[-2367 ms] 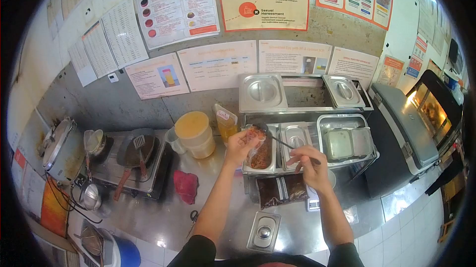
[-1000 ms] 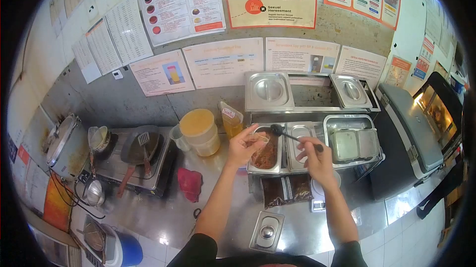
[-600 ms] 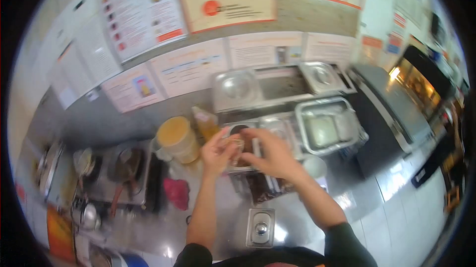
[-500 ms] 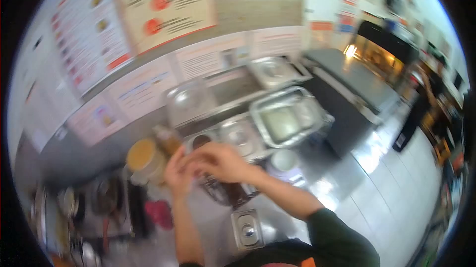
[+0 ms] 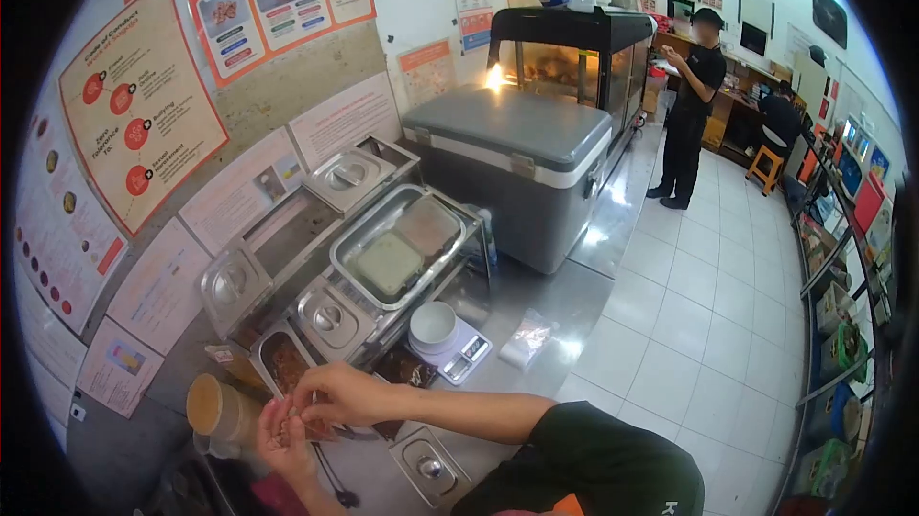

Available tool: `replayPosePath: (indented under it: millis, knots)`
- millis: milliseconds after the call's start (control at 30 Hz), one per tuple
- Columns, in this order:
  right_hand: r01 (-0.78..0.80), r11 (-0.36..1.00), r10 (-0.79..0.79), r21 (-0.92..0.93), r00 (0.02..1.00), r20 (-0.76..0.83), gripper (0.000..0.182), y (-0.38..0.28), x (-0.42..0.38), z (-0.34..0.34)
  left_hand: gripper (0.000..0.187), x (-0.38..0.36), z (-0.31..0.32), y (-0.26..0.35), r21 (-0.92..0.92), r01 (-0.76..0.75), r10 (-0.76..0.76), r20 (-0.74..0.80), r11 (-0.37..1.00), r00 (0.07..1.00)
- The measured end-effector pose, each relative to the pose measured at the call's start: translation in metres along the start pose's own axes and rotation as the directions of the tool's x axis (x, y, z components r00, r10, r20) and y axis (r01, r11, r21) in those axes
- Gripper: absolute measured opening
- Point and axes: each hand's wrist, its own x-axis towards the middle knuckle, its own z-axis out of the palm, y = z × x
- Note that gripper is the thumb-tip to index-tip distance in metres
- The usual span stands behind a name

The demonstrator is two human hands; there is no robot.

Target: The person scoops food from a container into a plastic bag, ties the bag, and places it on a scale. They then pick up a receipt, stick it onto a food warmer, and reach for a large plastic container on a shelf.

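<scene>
Your left hand [image 5: 285, 441] and right hand [image 5: 335, 393] meet at one open tray [image 5: 260, 366]

You have one small, seemingly clear item [image 5: 287, 428] at the lower left of the frame, clamped in your left fingers. Your right fingertips are bunched against it, but whether they grip it I cannot tell.

Count four metal lids [image 5: 429, 466], one of them lying on the table [image 5: 565, 310]. Your open tray holds reddish-brown food [image 5: 287, 361], partly hidden behind your right hand. At centre left, one metal pan [image 5: 428, 270] holds two rectangular containers [image 5: 383, 265]. One white bowl [image 5: 434, 323] sits on one scale [image 5: 462, 348], with one clear bag [image 5: 528, 339] near it. Your right forearm partly blocks a dark packet [image 5: 410, 368].

One orange-topped jug [image 5: 212, 406] stands lower left; one large grey box [image 5: 512, 171] fills upper centre. Two people [image 5: 694, 95] are at upper right.
</scene>
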Motion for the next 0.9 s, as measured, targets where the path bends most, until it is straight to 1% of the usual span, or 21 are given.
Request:
replayPosePath:
  millis: [67, 133, 167, 200, 233, 267, 300, 333, 367, 400, 467, 500, 567, 600, 667, 700, 767, 800, 833, 867, 900]
  knots:
    - [0.06, 0.998, -0.061, -0.012, 0.996, -0.063, 0.016, 0.003, -0.009, -0.002, 0.046, -0.007, 0.01, 0.007, 0.007, -0.053, 0.053, 0.018, 0.999, 0.998]
    - [0.044, 0.998, -0.048, -0.041, 0.995, -0.09, 0.014, 0.001, -0.019, -0.009, 0.046, -0.017, 0.018, 0.011, 0.012, 0.005, -0.005, 0.018, 1.0, 1.0]
    - [0.009, 1.0, -0.01, -0.01, 0.996, -0.088, 0.015, 0.002, -0.025, -0.011, 0.045, -0.022, 0.019, 0.008, 0.088, -0.04, 0.037, 0.037, 0.995, 0.999]
    - [0.034, 0.999, -0.034, -0.009, 0.995, -0.099, 0.015, 0.005, -0.03, -0.014, 0.044, -0.027, 0.019, 0.008, 0.184, -0.077, 0.069, 0.045, 0.98, 0.997]
    - [-0.076, 0.996, 0.082, 0.052, 0.989, -0.123, 0.014, 0.003, -0.037, -0.015, 0.038, -0.031, 0.031, 0.017, 0.178, -0.04, 0.042, -0.012, 0.983, 0.999]
    - [-0.108, 0.991, 0.115, 0.074, 0.988, -0.1, 0.013, 0.014, -0.041, -0.015, 0.038, -0.035, 0.036, 0.016, 0.134, -0.019, 0.02, -0.002, 0.991, 1.0]
    - [-0.111, 0.993, 0.114, 0.042, 0.99, -0.082, 0.014, 0.016, -0.046, -0.018, 0.038, -0.037, 0.039, 0.022, 0.208, -0.041, 0.032, 0.045, 0.977, 0.998]
    - [-0.15, 0.984, 0.158, 0.091, 0.984, -0.086, 0.013, 0.02, -0.051, -0.019, 0.036, -0.038, 0.044, 0.024, 0.206, -0.04, 0.033, 0.034, 0.978, 0.999]
    - [-0.191, 0.958, 0.213, 0.215, 0.973, -0.085, 0.011, 0.017, -0.055, -0.019, 0.035, -0.042, 0.046, 0.024, 0.194, -0.038, 0.032, 0.032, 0.98, 0.999]
    - [-0.21, 0.946, 0.223, 0.248, 0.974, -0.027, 0.011, 0.013, -0.058, -0.019, 0.035, -0.047, 0.047, 0.026, 0.228, -0.006, 0.011, -0.022, 0.974, 1.0]
    - [-0.169, 0.982, 0.175, 0.083, 0.982, -0.074, 0.008, 0.012, -0.058, -0.025, 0.031, -0.048, 0.049, 0.028, 0.208, -0.053, 0.049, 0.025, 0.977, 0.999]
    - [-0.172, 0.98, 0.177, 0.102, 0.983, -0.042, 0.008, 0.016, -0.063, -0.026, 0.031, -0.05, 0.052, 0.029, 0.227, -0.039, 0.041, -0.005, 0.973, 0.999]
    - [-0.217, 0.968, 0.223, 0.127, 0.974, -0.038, 0.007, 0.022, -0.068, -0.023, 0.029, -0.054, 0.05, 0.036, 0.481, -0.182, 0.134, 0.131, 0.858, 0.982]
    - [-0.202, 0.967, 0.203, 0.156, 0.979, 0.011, 0.007, 0.027, -0.072, -0.021, 0.029, -0.059, 0.051, 0.037, 0.522, -0.166, 0.138, 0.092, 0.837, 0.986]
    - [-0.302, 0.949, 0.303, 0.091, 0.953, 0.01, 0.007, 0.041, -0.083, -0.02, 0.028, -0.07, 0.051, 0.035, 0.523, -0.286, 0.198, 0.218, 0.803, 0.956]
    - [-0.293, 0.949, 0.29, 0.112, 0.956, 0.046, 0.007, 0.047, -0.087, -0.019, 0.028, -0.081, 0.042, 0.033, 0.557, -0.271, 0.194, 0.194, 0.786, 0.962]
    - [-0.331, 0.932, 0.333, 0.148, 0.943, 0.011, 0.008, 0.058, -0.102, -0.019, 0.03, -0.114, 0.025, 0.01, 0.496, -0.054, 0.091, -0.051, 0.867, 0.995]
    - [-0.327, 0.932, 0.328, 0.157, 0.944, 0.021, 0.008, 0.063, -0.108, -0.021, 0.03, -0.13, 0.007, -0.006, 0.554, 0.12, -0.015, -0.191, 0.824, 0.981]
    - [-0.379, 0.908, 0.38, 0.18, 0.925, 0.029, 0.008, 0.068, -0.113, -0.024, 0.03, -0.143, -0.021, -0.025, 0.583, 0.283, -0.102, -0.323, 0.762, 0.941]
    - [-0.434, 0.879, 0.435, 0.2, 0.899, 0.038, 0.008, 0.072, -0.12, -0.027, 0.032, -0.153, -0.049, -0.049, 0.609, 0.428, -0.164, -0.441, 0.668, 0.882]
    - [-0.45, 0.867, 0.453, 0.212, 0.891, 0.04, 0.007, 0.081, -0.127, -0.028, 0.034, -0.161, -0.076, -0.074, 0.607, 0.565, -0.205, -0.558, 0.559, 0.804]
